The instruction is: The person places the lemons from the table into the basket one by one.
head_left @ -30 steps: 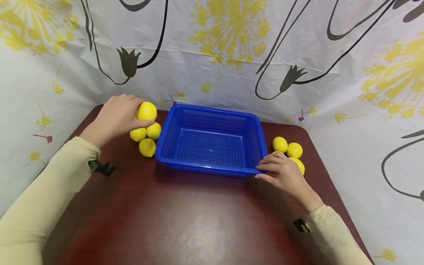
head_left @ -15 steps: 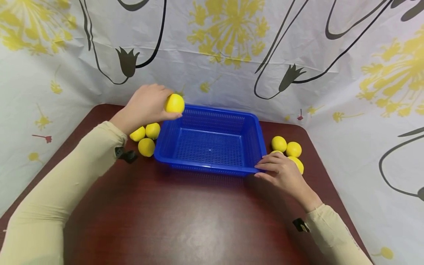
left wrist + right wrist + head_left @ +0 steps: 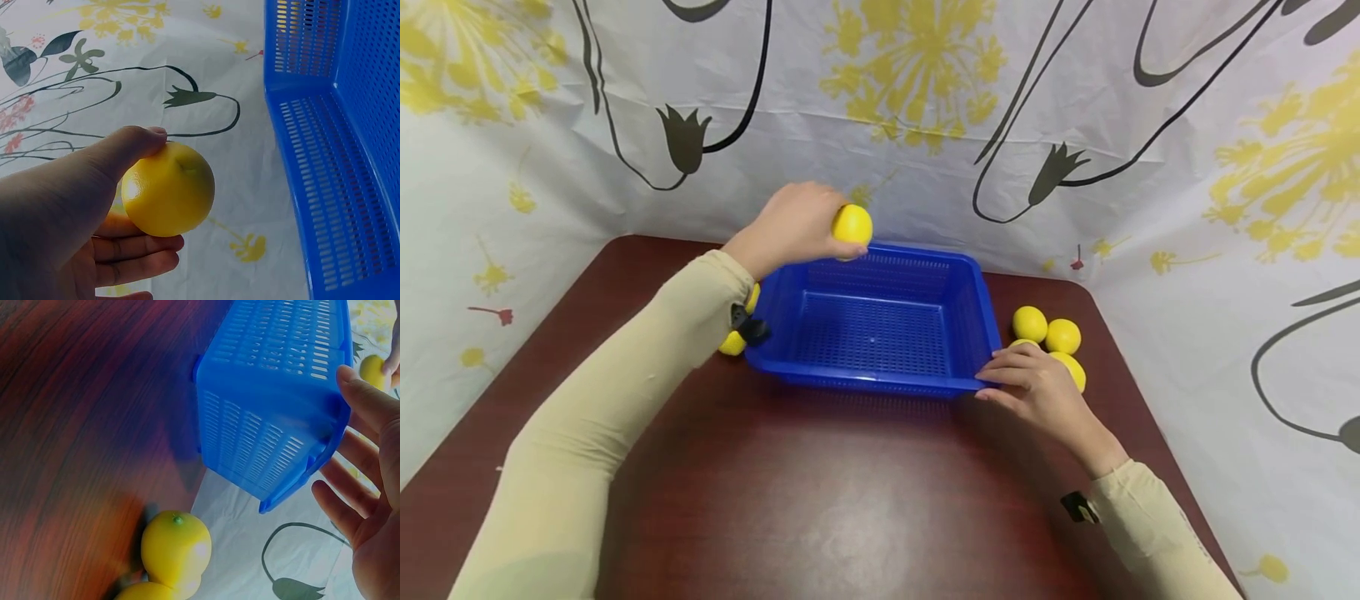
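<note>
Yellow citrus fruit (image 3: 853, 224), one, round, aloft, pinched in the nearer left hand (image 3: 796, 223), fingers (image 3: 140, 267) spread to its width; blue plastic basket (image 3: 872, 380) lying open at six o'clock in head view, right hand (image 3: 1039, 387) pinching its four-o'clock corner.

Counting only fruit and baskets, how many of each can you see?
Blue basket: 1
Yellow fruit: 7 in sight (1 in the left hand, 2 partly hidden left of the basket, 4 right of it)
Total: 8 in sight; the left sleeve may hide more fruit.
</note>
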`<control>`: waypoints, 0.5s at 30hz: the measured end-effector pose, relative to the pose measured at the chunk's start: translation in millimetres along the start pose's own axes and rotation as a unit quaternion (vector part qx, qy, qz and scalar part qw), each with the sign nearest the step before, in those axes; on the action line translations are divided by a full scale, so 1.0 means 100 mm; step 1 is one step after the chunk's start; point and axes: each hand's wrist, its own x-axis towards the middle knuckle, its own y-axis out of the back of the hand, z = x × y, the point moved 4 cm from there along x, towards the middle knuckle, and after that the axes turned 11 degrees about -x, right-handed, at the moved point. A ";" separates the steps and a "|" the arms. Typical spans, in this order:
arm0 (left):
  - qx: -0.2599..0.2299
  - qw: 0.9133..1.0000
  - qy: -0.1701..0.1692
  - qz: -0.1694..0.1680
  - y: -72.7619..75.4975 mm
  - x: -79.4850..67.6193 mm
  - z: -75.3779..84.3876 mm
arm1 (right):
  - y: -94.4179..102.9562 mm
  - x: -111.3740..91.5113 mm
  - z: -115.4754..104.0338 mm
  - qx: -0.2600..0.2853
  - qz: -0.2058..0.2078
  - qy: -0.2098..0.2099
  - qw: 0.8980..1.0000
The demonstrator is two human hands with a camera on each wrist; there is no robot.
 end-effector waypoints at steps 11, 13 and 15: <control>-0.028 0.999 -0.006 -0.017 -0.37 0.42 0.17 | 0.00 0.00 0.01 0.000 0.004 -0.010 1.000; -0.037 0.999 -0.008 -0.018 -0.46 0.49 0.19 | -0.01 -0.01 0.01 -0.004 0.004 -0.011 1.000; -0.044 0.999 -0.011 -0.019 -0.54 0.56 0.22 | -0.01 0.00 0.01 -0.008 0.002 -0.013 1.000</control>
